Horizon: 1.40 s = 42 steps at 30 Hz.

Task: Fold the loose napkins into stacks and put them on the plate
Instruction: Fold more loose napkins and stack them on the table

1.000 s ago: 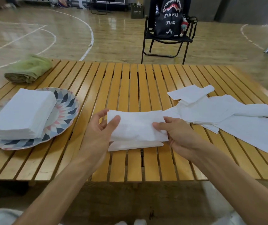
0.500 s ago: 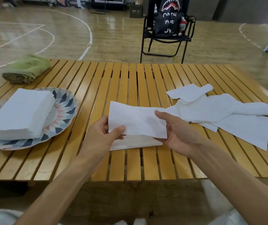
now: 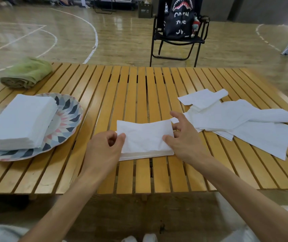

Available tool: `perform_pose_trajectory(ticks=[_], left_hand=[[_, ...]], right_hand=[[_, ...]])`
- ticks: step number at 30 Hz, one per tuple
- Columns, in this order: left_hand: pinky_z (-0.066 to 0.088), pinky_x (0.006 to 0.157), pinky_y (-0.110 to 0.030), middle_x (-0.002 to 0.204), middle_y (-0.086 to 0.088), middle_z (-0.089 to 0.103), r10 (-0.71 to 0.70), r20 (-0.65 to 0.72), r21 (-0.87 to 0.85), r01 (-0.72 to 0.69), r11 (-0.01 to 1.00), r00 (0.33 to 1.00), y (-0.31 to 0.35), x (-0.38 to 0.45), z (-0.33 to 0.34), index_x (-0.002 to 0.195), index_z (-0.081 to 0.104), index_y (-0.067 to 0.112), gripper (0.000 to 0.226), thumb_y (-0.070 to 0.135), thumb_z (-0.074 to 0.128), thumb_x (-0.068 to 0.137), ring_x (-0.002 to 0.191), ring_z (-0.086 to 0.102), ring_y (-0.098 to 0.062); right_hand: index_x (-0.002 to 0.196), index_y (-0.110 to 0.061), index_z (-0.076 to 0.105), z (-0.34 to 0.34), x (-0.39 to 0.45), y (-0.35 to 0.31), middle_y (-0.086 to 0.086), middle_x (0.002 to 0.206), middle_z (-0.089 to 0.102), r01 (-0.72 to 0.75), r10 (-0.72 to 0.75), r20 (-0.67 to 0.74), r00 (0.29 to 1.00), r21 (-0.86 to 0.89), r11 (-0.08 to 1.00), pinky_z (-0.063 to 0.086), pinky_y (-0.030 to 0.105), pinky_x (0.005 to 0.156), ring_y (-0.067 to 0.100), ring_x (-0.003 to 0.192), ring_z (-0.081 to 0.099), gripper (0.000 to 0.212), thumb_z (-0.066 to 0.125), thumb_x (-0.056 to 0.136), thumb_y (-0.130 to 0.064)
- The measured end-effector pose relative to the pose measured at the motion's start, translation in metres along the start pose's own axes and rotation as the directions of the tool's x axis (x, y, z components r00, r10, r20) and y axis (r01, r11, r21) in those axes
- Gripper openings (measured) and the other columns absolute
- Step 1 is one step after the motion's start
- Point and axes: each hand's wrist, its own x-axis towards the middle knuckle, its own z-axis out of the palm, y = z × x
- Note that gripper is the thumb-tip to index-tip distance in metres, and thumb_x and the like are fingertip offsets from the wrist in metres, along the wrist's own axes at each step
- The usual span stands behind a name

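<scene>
Both hands work a folded white napkin (image 3: 145, 137) lying on the slatted wooden worktop (image 3: 139, 88). The left hand (image 3: 104, 147) pinches its left edge between thumb and curled fingers; the right hand (image 3: 183, 137) grips its right end. Loose napkins (image 3: 244, 123) lie just right; a napkin stack (image 3: 19, 121) sits on the patterned plate (image 3: 66, 123) at left.

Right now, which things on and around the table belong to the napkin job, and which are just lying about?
Part of the job:
- folded napkin, pinched by left hand and right hand
- loose napkins
- stack of napkins on the plate

Lying about:
- green towel
- folding chair with black bag
</scene>
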Motion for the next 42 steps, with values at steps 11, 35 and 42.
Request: perform_pose_trajectory(ticks=[11,35,42], left_hand=[[0.052,0.059,-0.031,0.066,0.009,0.061,0.043,-0.033,0.205,-0.036,0.978,0.999,-0.005,-0.001,0.001,0.073,0.064,0.025,0.028,0.041,0.059,0.095,0.065,0.06,-0.008],[-0.001,0.119,-0.022,0.162,0.014,0.014,0.258,0.377,0.366,-0.398,0.841,0.89,-0.013,-0.006,0.016,0.153,0.023,0.033,0.049,0.037,0.03,0.105,0.149,0.003,-0.001],[0.0,0.118,-0.022,0.162,0.017,0.014,0.253,0.399,0.379,-0.41,0.83,0.881,-0.012,-0.008,0.015,0.152,0.021,0.038,0.049,0.038,0.031,0.104,0.144,-0.001,0.005]], right_hand=[[0.145,-0.029,0.04,-0.001,0.004,0.009,-0.012,0.102,0.057,-0.02,0.01,-0.058,0.998,-0.172,0.985,0.043,0.012,0.062,0.005,0.092,0.059,0.06,0.068,0.093,-0.021],[0.145,-0.028,0.046,0.005,-0.012,-0.004,-0.01,0.155,0.036,0.32,-0.169,0.291,0.942,-0.621,0.716,0.022,0.028,0.116,0.01,0.141,0.027,0.042,0.046,0.104,-0.036],[0.142,-0.028,0.048,0.002,-0.012,-0.006,-0.009,0.15,0.041,0.329,-0.17,0.297,0.94,-0.648,0.686,0.026,0.03,0.114,0.011,0.136,0.033,0.042,0.051,0.101,-0.038]])
